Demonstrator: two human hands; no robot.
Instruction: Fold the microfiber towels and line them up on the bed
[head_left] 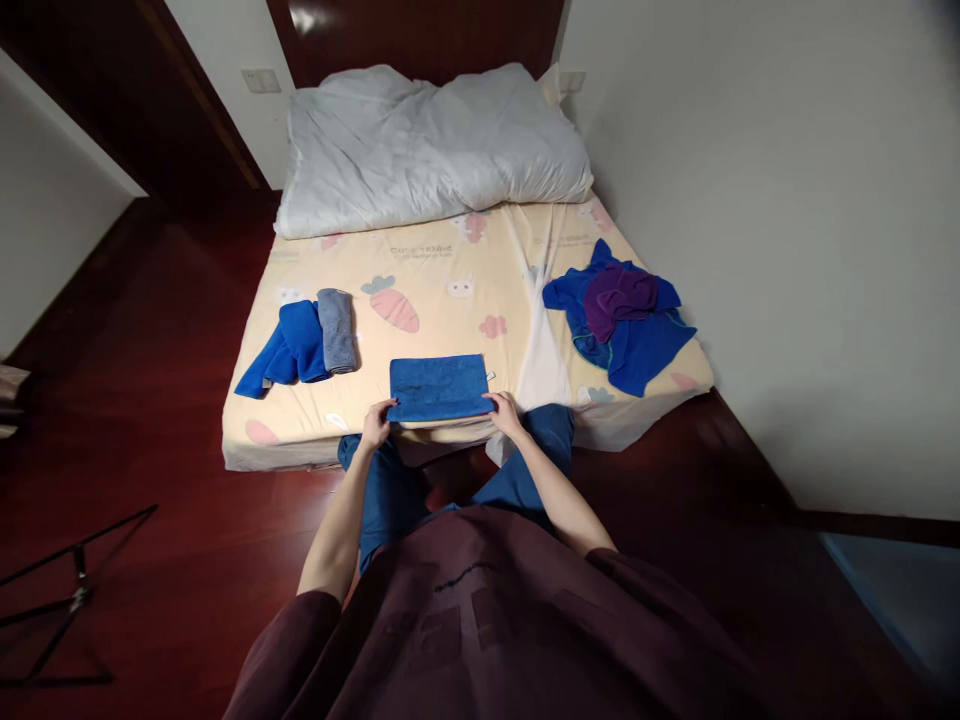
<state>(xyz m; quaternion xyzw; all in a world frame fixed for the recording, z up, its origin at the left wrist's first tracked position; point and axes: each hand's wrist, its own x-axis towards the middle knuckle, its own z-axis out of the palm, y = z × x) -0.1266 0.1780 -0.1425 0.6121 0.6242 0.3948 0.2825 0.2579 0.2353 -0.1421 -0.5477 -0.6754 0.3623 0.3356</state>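
Note:
A blue towel (439,387) lies as a flat rectangle near the front edge of the bed, a small white tag at its right side. My left hand (376,424) pinches its near left corner. At the near right corner, my right hand (504,412) has the towel between thumb and fingers. To the left sit a rolled grey towel (337,330) and a bundled blue cloth (300,340) touching it. On the right is a loose heap of blue cloths (649,350) with a crumpled purple cloth (621,298) on top.
The bed (427,290) has a yellow sheet printed with carrots and rabbits. A folded white quilt (435,150) lies across its head end. A wall (750,250) runs along the right. Thin black stand legs (79,590) rest on the dark red floor (172,400) at lower left.

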